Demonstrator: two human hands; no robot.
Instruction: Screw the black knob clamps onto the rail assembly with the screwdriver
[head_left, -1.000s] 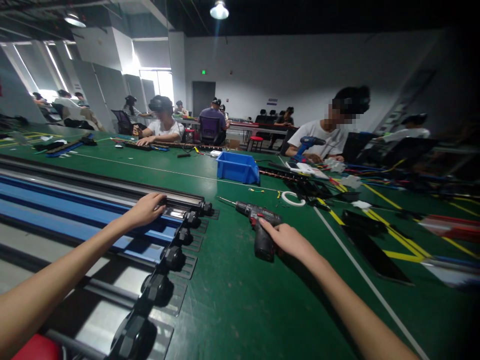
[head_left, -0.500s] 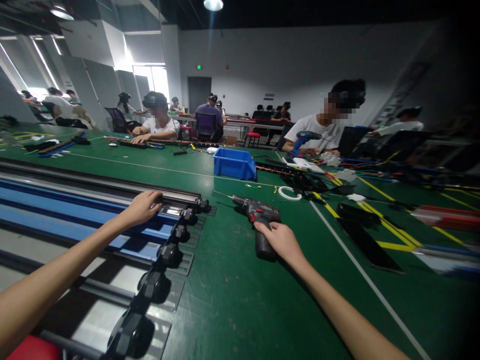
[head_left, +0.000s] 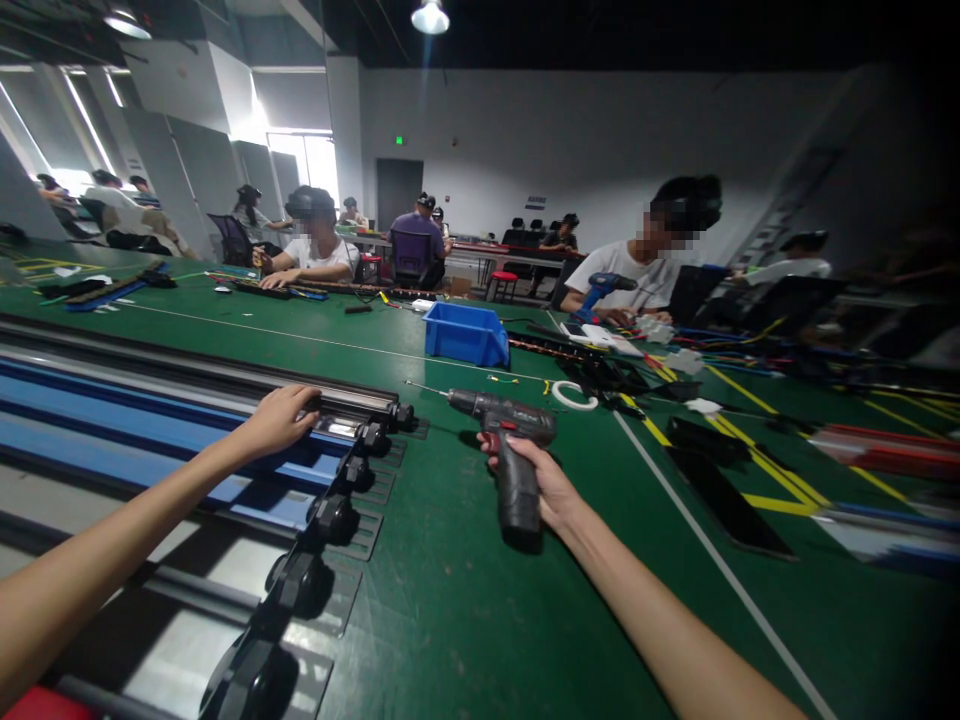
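Note:
My right hand [head_left: 551, 482] is wrapped round the grip of a black and red cordless drill [head_left: 517, 412]. Its long thin bit points to the left, over the green table. My left hand [head_left: 283, 418] has its fingers curled over a silver metal bar [head_left: 352, 401], near the right end of a row of long bars. Blue-faced bars [head_left: 225, 437] lie on the near side of that hand. Black ribbed end fittings [head_left: 334, 516] and slotted grey plates [head_left: 367, 535] line the bars' right ends. The left fingertips are partly hidden.
A blue plastic bin [head_left: 465, 335] stands beyond the drill, with a white ring [head_left: 575, 395] to its right. Black flat parts [head_left: 727, 500] and wires lie on the right. Across the green table [head_left: 450, 620], a person [head_left: 622, 262] works beside a blue drill [head_left: 604, 290].
The drill has tilted and shifted slightly left and nearer to me, and my right fingers now wrap round its grip. My left hand has stayed on the bar.

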